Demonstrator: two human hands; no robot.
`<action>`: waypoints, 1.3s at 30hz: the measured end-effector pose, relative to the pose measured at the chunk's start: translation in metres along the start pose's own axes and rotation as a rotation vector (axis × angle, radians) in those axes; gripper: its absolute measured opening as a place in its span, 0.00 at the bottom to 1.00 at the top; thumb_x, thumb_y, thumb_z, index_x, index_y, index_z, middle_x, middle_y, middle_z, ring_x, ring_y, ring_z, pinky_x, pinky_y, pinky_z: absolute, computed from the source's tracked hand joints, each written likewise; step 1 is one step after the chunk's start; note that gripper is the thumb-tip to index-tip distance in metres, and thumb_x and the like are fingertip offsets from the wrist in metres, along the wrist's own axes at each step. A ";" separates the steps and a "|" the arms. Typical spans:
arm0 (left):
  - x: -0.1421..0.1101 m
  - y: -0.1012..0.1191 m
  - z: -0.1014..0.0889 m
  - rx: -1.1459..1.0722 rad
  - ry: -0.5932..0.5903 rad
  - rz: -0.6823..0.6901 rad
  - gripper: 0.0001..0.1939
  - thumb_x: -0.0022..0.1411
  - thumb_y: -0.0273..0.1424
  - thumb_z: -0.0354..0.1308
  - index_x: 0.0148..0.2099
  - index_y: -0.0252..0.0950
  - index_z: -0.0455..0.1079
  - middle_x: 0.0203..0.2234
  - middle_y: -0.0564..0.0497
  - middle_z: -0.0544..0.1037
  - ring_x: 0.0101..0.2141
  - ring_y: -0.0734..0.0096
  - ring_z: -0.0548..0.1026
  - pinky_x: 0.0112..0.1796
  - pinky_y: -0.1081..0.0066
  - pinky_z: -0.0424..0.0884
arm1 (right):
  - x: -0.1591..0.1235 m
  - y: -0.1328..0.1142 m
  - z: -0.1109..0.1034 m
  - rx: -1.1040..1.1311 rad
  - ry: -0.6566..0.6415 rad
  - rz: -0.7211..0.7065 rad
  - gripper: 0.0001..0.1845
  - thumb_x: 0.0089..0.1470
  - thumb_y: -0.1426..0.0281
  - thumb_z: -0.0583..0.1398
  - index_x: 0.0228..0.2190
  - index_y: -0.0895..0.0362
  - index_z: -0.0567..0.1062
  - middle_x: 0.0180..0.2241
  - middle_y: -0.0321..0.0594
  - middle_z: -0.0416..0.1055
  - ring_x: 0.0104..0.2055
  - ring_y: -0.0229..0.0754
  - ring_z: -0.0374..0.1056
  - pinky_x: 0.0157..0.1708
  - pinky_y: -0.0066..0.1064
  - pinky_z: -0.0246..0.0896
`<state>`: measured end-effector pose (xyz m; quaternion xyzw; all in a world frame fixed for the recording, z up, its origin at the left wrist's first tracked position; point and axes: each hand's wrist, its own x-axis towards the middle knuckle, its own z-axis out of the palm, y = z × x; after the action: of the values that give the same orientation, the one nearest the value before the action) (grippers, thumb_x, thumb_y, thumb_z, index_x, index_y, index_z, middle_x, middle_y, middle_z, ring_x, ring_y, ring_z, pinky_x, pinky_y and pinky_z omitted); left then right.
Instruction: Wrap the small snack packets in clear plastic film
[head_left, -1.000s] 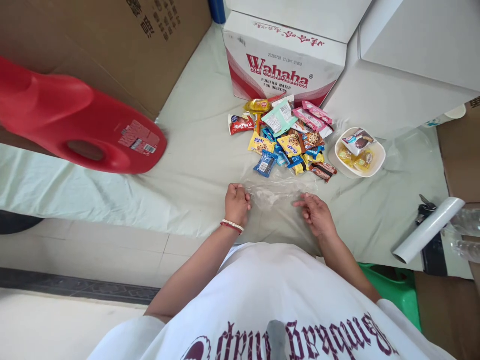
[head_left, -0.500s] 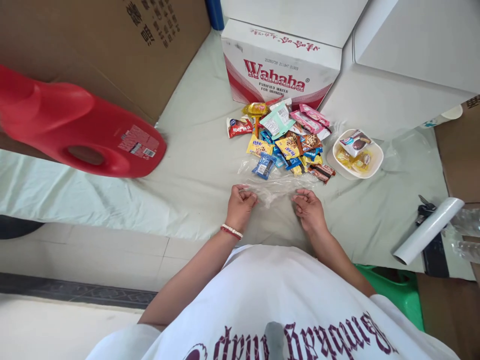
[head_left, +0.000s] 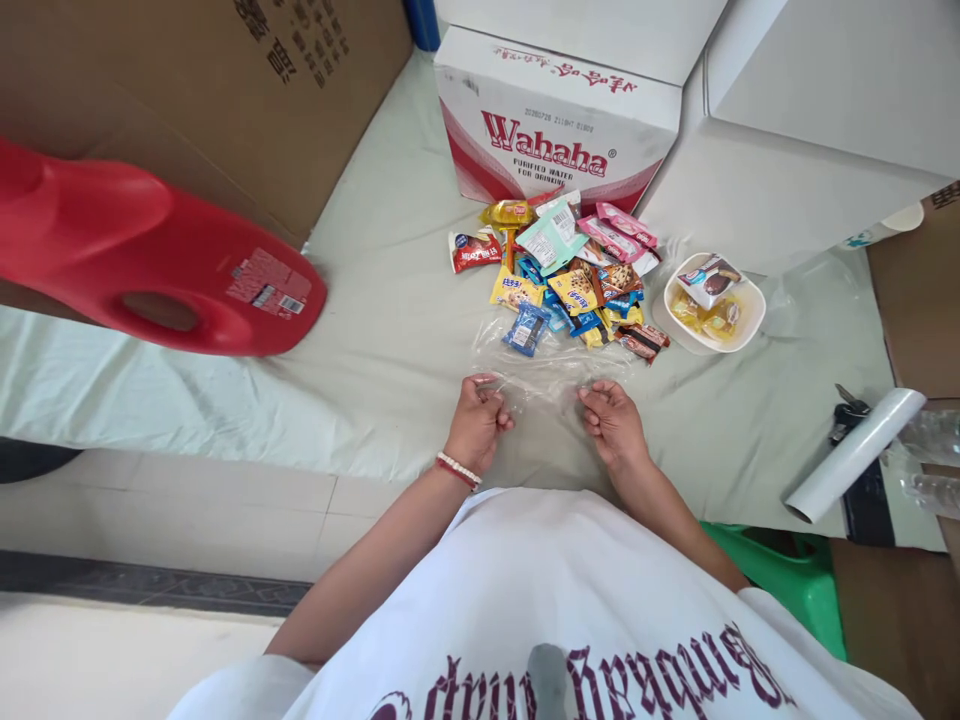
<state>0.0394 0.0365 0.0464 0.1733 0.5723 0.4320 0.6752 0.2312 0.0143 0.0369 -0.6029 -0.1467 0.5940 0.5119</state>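
Broadly, worktop (head_left: pixel 390 240): cloth-covered and softly folded; work low and flat, since a hard pull might ruck it.
Red jug (head_left: pixel 165 260): off to your left, well apart from both hands, so it should leave your elbow free.
Wahaha carton (head_left: pixel 555 130): stands at the back, facing you, no obstacle to your reach.
Snack pile (head_left: pixel 574 285): loosely heaped before the carton; light wrappers like these would likely slide if dragged.
Clear plastic (head_left: pixel 540 375): lies between your hands, its far part by the nearest snacks, over or under them you cannot tell; thin and creased, it probably wants gentle, even tension.
White bowl (head_left: pixel 756 318): beside the pile on the right, holding wrapped snacks; swing your right wrist clear of it.
Left hand (head_left: pixel 478 425): fingers curled at the plastic's left end; whether they pinch it, you cannot tell.
Right hand (head_left: pixel 615 425): thumb and forefinger together on the right end; match that grip on both sides.
Blue packet (head_left: pixel 526 330): nearest your left fingers; watch it for snagging.
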 end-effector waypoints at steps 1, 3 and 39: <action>0.001 0.001 -0.002 0.005 0.015 0.027 0.19 0.55 0.23 0.59 0.47 0.41 0.58 0.27 0.63 0.64 0.18 0.86 0.62 0.21 0.80 0.65 | 0.000 -0.001 -0.003 -0.011 -0.004 0.002 0.29 0.33 0.63 0.74 0.34 0.52 0.65 0.26 0.30 0.74 0.17 0.27 0.50 0.14 0.21 0.38; 0.005 0.003 -0.009 0.016 0.035 0.070 0.20 0.54 0.24 0.60 0.47 0.41 0.58 0.28 0.63 0.64 0.18 0.86 0.60 0.21 0.80 0.62 | -0.002 -0.004 -0.013 -0.054 -0.017 0.016 0.28 0.34 0.64 0.74 0.34 0.52 0.66 0.25 0.28 0.72 0.17 0.27 0.50 0.14 0.21 0.37; -0.021 -0.003 -0.020 1.413 -0.321 1.117 0.18 0.67 0.32 0.53 0.57 0.40 0.74 0.61 0.40 0.74 0.65 0.50 0.66 0.65 0.46 0.55 | -0.054 0.012 -0.056 -1.293 -0.078 -0.919 0.23 0.68 0.61 0.54 0.60 0.54 0.71 0.61 0.51 0.69 0.64 0.55 0.63 0.62 0.51 0.60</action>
<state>0.0224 0.0132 0.0515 0.8559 0.4358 0.2157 0.1764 0.2611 -0.0586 0.0451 -0.6386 -0.7145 0.1411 0.2485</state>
